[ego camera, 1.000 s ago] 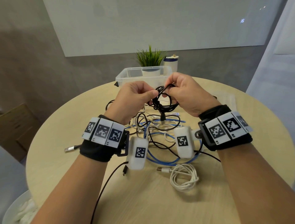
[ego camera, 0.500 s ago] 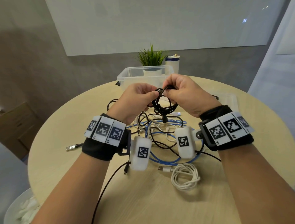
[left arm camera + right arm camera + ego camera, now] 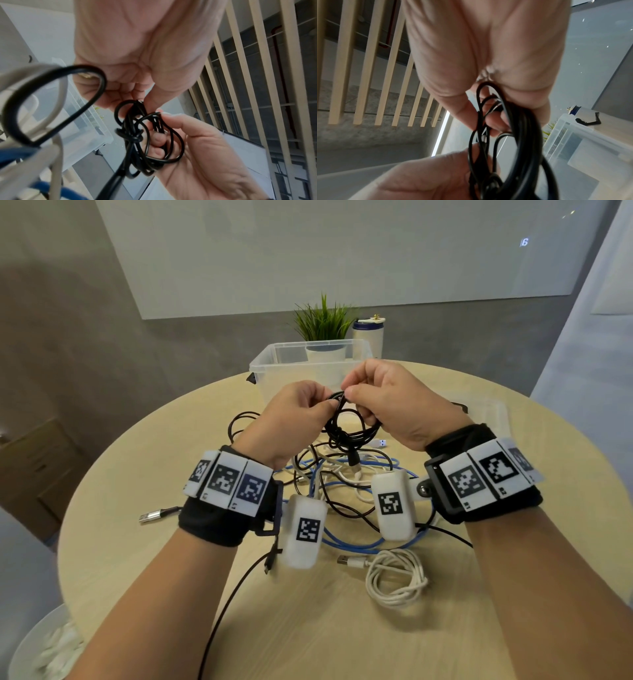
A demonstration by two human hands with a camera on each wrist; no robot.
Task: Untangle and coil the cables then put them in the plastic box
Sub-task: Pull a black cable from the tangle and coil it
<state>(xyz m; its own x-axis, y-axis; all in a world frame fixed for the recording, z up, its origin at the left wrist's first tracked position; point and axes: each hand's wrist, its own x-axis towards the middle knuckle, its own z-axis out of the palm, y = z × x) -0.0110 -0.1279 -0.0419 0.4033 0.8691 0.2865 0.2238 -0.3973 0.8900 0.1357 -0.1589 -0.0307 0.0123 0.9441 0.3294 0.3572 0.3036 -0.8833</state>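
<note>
left hand point(image 3: 297, 413): pinched top of black cable coil point(image 3: 346, 426), steadying it mid-frame
right hand point(image 3: 387, 402): pinched same coil, likely securing wrap
plastic box point(image 3: 274, 364): behind, waiting

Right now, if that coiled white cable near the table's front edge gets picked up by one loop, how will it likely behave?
The white cable is probably floppy: its loops lie loose and uneven, with no tie visible. Lifted by one loop, the coil would likely sag and partly unwind, its plug dangling. It looks light and thin, so a push would likely slide it across the smooth table.
</note>
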